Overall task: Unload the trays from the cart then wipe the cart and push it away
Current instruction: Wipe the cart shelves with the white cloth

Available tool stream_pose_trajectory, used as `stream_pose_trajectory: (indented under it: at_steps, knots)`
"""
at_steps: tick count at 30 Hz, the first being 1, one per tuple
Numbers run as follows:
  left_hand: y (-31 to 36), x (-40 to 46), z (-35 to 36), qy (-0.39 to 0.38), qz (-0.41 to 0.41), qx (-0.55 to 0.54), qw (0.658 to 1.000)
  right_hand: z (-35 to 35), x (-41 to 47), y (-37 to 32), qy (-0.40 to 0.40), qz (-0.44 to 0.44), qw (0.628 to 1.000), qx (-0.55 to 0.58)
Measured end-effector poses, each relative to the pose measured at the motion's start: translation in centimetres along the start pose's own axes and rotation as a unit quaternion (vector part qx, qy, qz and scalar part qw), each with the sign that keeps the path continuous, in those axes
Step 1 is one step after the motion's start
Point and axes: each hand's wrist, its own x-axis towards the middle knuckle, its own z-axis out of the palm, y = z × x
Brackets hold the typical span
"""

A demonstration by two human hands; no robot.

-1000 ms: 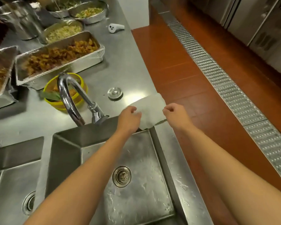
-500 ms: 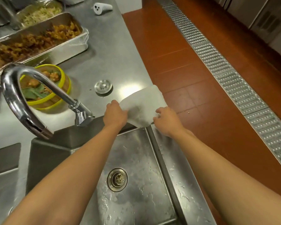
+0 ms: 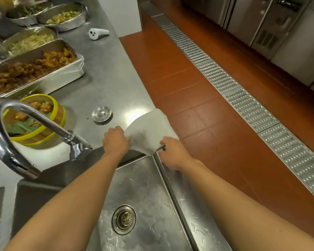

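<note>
Both hands, left hand (image 3: 116,140) and right hand (image 3: 172,151), pinch the cloth (image 3: 149,131) at the table (image 3: 105,84) corner above the sink (image 3: 143,192); grip unchanged from a second ago, cloth slightly bunched. Wiping comes next, I judge. Steel trays (image 3: 65,73), film-wrapped, sit unloaded; cart not in view. Cloth limp, white.

cloth (image 3: 149,131): white, damp-looking, spread and sagging | at the sink's far right corner, over the worktop edge | tray (image 3: 34,69): steel, film-covered, fried food inside, on the worktop
</note>
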Motion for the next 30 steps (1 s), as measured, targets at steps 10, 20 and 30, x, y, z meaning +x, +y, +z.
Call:
stream_pose_trajectory:
  at_steps: [10, 20, 30]
  knots:
    - [4.1, -8.2, -9.0, -0.096, 0.109, -0.380, 0.913, -3.2, -5.9, -1.0, 0.038, -0.037, 0.995, 0.090]
    - [9.4, -25.0, -23.5, -0.380, 0.445, -0.201, 0.786, -10.7, -24.4, -1.2, 0.015, -0.171, 0.980, 0.100]
    - [12.7, -45.5, -27.5, -0.419, 0.614, -0.108, 0.661, -8.5, -53.8, 2.8, 0.155, -0.053, 0.978, 0.132]
